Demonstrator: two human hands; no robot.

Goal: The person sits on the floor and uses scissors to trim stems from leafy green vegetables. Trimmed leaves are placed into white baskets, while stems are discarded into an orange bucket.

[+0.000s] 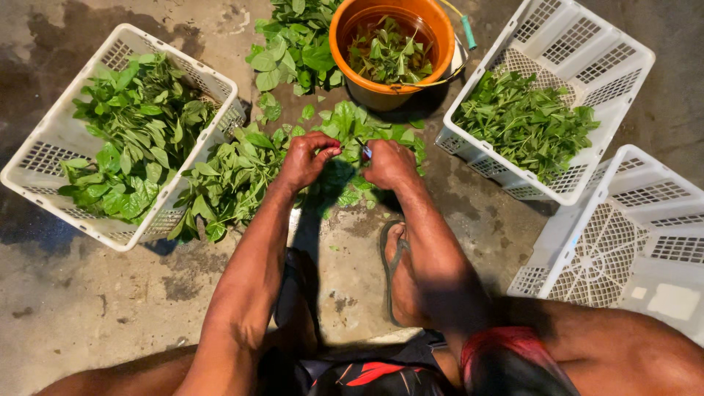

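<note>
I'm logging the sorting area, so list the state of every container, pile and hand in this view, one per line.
Left basket: tilted, part full of broad leaves.
Orange bucket: upright, some leaves inside.
Right basket: about half full of narrower leaves.
Empty basket: nothing in it.
Leaf pile: loose on the concrete floor.
Left hand: pinching a stem.
Right hand: closed on a small item, unclear what.

The floor (88, 308) is bare grey concrete, rough and mottled, with dark damp patches along the upper left and around the middle. Small chips and pits mark it near the lower left. Light falls from above, bright and even, casting short dark shadows on the concrete. No walls, windows or furniture show in this downward view.
</note>
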